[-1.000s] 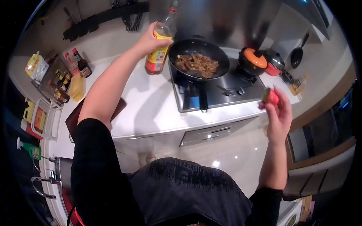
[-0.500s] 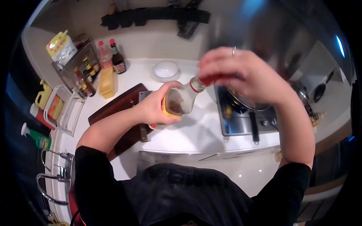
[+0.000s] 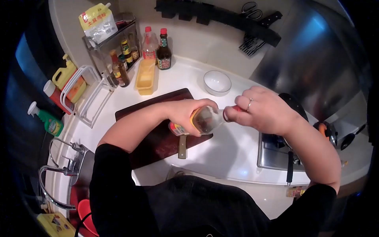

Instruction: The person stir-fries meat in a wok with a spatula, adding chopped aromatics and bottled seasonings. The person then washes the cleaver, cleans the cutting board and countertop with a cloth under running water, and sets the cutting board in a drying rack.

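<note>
My left hand [image 3: 184, 113] wraps around the body of a clear glass bottle [image 3: 207, 120] with a yellow-and-red label. The bottle lies tilted in the air, its neck pointing right. At the neck, the fingers of my right hand [image 3: 262, 110] are closed on the red cap [image 3: 237, 108], hiding most of it. A ring shows on that hand. Below the bottle is a dark cutting board [image 3: 154, 144], with a knife [image 3: 182, 148] whose handle sticks out toward me; its blade is mostly hidden. Behind stands a white bowl [image 3: 218, 83].
At right, a stove [image 3: 272, 156] holds a black-handled pan [image 3: 290, 168], largely behind my right arm. Sauce bottles [image 3: 164, 53], a yellow container [image 3: 145, 77] and a spice rack [image 3: 104, 55] stand back left. A faucet [image 3: 53, 170] is at left. A knife strip [image 3: 205, 14] hangs on the wall.
The camera view has turned left, so the counter things sit farther right. My right fingers, blurred and looser over the cap before, now grip it tightly. The left hand keeps its hold.
</note>
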Demonstrator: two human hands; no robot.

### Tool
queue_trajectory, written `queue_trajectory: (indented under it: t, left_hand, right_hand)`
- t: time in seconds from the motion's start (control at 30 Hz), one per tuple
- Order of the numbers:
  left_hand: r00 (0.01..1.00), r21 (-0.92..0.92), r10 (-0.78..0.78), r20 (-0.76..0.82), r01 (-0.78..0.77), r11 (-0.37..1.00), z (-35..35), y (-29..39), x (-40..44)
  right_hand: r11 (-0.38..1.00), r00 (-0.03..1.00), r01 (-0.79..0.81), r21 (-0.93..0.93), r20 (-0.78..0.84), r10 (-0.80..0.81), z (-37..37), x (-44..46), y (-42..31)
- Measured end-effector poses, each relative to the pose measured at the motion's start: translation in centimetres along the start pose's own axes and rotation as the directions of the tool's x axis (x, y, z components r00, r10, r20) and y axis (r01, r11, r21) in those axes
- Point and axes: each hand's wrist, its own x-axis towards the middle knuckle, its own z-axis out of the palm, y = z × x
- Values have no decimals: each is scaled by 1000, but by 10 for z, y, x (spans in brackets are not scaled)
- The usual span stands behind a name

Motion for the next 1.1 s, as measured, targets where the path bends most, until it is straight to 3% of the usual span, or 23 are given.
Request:
queue_trajectory:
  t: [0.03, 0.13, 0.2, 0.23, 0.3, 0.33, 0.4, 0.47, 0.57, 0.63, 0.67, 0.7, 0.8, 0.83, 0.87, 0.93, 0.97, 1.03, 1.1]
  left_hand:
    - [1000, 5, 18, 11, -18, 1000, -7, -4, 1]
    - [983, 27, -10, -185, 15, 1000, -23, -21, 13]
    - [913, 199, -68, -403, 160, 967, -35, -20, 28]
    - [879, 266, -21, -476, 167, 949, -43, -30, 36]
    - [762, 333, 42, -646, 232, 914, -63, -66, 53]
    - [671, 328, 62, -739, 278, 903, -77, -86, 62]
    - [493, 276, 97, -865, 305, 912, -104, -129, 79]
    - [330, 196, 102, -938, 266, 944, -134, -172, 86]
    - [21, 217, 223, -975, 348, 912, -164, -218, 99]
    - [-33, 218, 247, -968, 369, 904, -183, -249, 103]
    - [-45, 227, 262, -964, 374, 899, -193, -264, 102]
    - [-29, 238, 268, -963, 378, 895, -201, -279, 103]
    - [79, 354, 350, -933, 371, 859, -241, -329, 99]
    - [97, 415, 409, -907, 366, 833, -248, -333, 96]
    - [63, 503, 514, -855, 338, 795, -227, -291, 99]
    - [70, 424, 479, -875, 589, 688, -243, -319, 96]
    - [98, 269, 285, -954, 702, 659, -244, -310, 94]
    - [-17, 49, 112, -994, 827, 560, -226, -278, 104]
    - [-234, -104, 180, -955, 837, 538, -186, -235, 122]
  right_hand:
    - [1000, 1000, 17, 0, -12, -17, 4, 6, 5]
    - [866, 883, -466, 184, 156, 442, 24, 17, 27]
    - [470, 580, -799, 376, 272, 768, 49, 33, 49]
    - [238, 439, -866, 439, 444, 781, 50, 36, 63]
    - [-258, 174, -871, 418, 754, 634, 49, 39, 84]
    - [-315, 211, -804, 504, 737, 642, 44, 35, 85]
    - [-413, 266, -640, 648, 691, 672, 24, 14, 78]
    - [-242, 261, -704, 667, 561, 786, 2, -15, 64]
    - [-203, 23, -785, 585, 356, 934, -28, -75, 32]
    - [-277, -109, -741, 611, 297, 949, -38, -146, 11]
    - [-332, -255, -773, 540, 214, 943, -42, -175, -5]
    - [-380, -297, -768, 516, 238, 924, -46, -209, -22]
    - [-628, -563, -626, 462, 290, 774, -53, -286, -88]
    - [-677, -612, -584, 447, 305, 729, -56, -298, -110]
    - [-723, -659, -537, 435, 319, 681, -59, -312, -128]
    - [-739, -669, -536, 408, 329, 666, -54, -342, -160]
    - [-783, -694, -487, 386, 373, 616, -52, -353, -170]
    - [-803, -664, -463, 375, 453, 594, -33, -382, -186]
    - [-750, -571, -573, 332, 495, 655, -10, -401, -194]
